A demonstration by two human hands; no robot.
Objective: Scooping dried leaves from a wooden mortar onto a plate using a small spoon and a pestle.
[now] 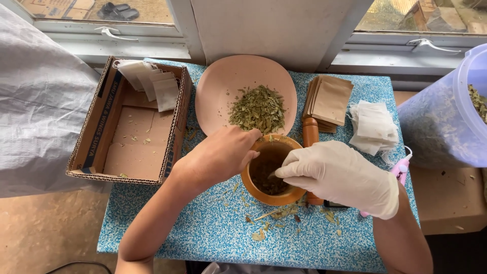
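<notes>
the bare left hand (220, 155) steadies the round wooden mortar (271, 170) by its rim, grip closed on it; the white-gloved right hand (340, 175) reaches inside, grip pinched narrow, contents unclear.

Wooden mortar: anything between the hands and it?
Nothing visible. The bare left hand rests on the wooden mortar rim, and the gloved right hand reaches its fingers over the opening; crushed leaves lie inside.

mortar (295, 195): smooth wood | plate (218, 86): matt, maybe plastic | box (101, 116): rough cardboard | right glove (345, 175): thin latex
</notes>
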